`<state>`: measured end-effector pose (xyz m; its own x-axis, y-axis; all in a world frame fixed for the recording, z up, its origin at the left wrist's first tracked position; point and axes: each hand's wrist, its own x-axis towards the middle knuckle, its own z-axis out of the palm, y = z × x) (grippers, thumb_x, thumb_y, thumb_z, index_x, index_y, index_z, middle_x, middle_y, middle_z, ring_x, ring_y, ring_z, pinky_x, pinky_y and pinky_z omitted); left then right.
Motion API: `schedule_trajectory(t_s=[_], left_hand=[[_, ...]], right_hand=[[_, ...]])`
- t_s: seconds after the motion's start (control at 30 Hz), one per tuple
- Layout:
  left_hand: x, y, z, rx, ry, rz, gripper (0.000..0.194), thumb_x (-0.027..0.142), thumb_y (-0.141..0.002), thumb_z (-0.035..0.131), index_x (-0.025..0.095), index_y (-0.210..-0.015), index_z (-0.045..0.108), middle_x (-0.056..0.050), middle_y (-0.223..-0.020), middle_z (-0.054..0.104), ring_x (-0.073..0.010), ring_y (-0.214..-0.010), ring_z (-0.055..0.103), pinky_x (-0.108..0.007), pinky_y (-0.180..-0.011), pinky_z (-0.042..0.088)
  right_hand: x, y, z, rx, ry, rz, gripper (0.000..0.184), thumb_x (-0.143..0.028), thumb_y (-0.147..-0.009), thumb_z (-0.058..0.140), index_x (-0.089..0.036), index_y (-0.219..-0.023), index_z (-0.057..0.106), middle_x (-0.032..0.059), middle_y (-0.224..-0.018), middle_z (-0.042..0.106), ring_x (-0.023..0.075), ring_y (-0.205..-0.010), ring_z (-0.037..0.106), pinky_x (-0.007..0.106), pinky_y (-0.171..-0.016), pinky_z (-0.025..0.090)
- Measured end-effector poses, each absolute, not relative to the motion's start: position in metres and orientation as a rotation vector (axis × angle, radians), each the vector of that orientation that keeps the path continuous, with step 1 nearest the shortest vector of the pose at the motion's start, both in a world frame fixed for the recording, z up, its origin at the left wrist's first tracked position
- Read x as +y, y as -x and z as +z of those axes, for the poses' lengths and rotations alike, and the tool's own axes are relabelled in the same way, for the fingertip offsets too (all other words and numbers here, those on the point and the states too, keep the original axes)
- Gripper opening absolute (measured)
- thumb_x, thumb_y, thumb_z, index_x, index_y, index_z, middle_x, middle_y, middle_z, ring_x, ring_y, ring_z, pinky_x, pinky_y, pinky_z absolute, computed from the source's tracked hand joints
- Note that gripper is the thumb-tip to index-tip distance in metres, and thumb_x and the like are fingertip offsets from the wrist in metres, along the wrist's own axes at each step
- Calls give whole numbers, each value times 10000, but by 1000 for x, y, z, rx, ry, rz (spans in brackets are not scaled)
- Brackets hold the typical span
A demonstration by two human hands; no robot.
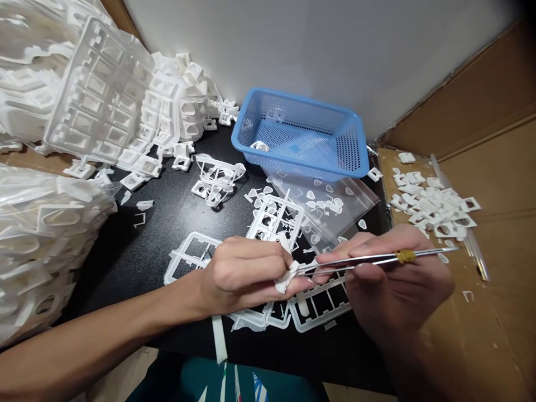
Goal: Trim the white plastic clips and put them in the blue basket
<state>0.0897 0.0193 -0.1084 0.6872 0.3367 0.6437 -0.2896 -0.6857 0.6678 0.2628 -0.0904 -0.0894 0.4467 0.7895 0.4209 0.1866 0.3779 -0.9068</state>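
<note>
My left hand (251,273) is closed, its fingers pinching a small white plastic piece (287,277). In my right hand (396,279) is a pair of metal tweezers (355,261) with a yellow band wrapped near the back end. The tweezers' tips touch the white piece at my left fingertips; the exact contact is too small to make out. Beneath both hands lie white plastic frames (322,312) with rows of openings, partly hidden by the hands. Another white frame (276,215) lies just beyond, with small offcuts around it.
A blue perforated basket (299,164) stands at the back with a white piece inside. Bags of white parts (37,245) crowd the left. Loose white parts (435,206) are heaped on cardboard at right. A clear plastic bag (355,195) lies under scattered scraps.
</note>
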Motion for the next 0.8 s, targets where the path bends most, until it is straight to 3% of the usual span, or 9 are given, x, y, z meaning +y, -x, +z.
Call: schedule_trajectory(t_s=[0.37,0.53,0.63,0.8], left_hand=[[20,-88,-109,30,-2138,988,233,180,-960,744,140,-754,643,-74,-742,754,-146,-657,741,-217,-569,548],[22,-94,-114,-5,-2062,957,256,193,-937,772,139,-734,626,-63,-744,750,-132,-646,725,-209,-573,552],[25,-97,-117,75,-2038,999,306,214,-908,806,143,-690,604,-37,-676,717,-124,-616,701,-204,-554,534],[25,-97,-114,71,-2019,1014,292,214,-882,831,131,-694,624,-51,-664,722,-127,-601,694,-202,-546,521]], right_hand=[[-91,-264,-87,-1154,1131,528,69,-296,-946,781,-290,-1007,751,5,-751,783,218,-640,747,366,-476,576],[-83,-271,-84,-932,1013,869,170,-379,-955,763,-278,-914,632,-23,-708,760,150,-427,623,277,-328,509],[-79,-278,-79,-851,981,854,230,-410,-954,760,-280,-878,586,-56,-666,716,118,-362,550,241,-288,488],[-83,-276,-80,-1005,1083,679,206,-425,-917,801,-279,-916,655,-5,-758,779,158,-467,667,295,-382,548]])
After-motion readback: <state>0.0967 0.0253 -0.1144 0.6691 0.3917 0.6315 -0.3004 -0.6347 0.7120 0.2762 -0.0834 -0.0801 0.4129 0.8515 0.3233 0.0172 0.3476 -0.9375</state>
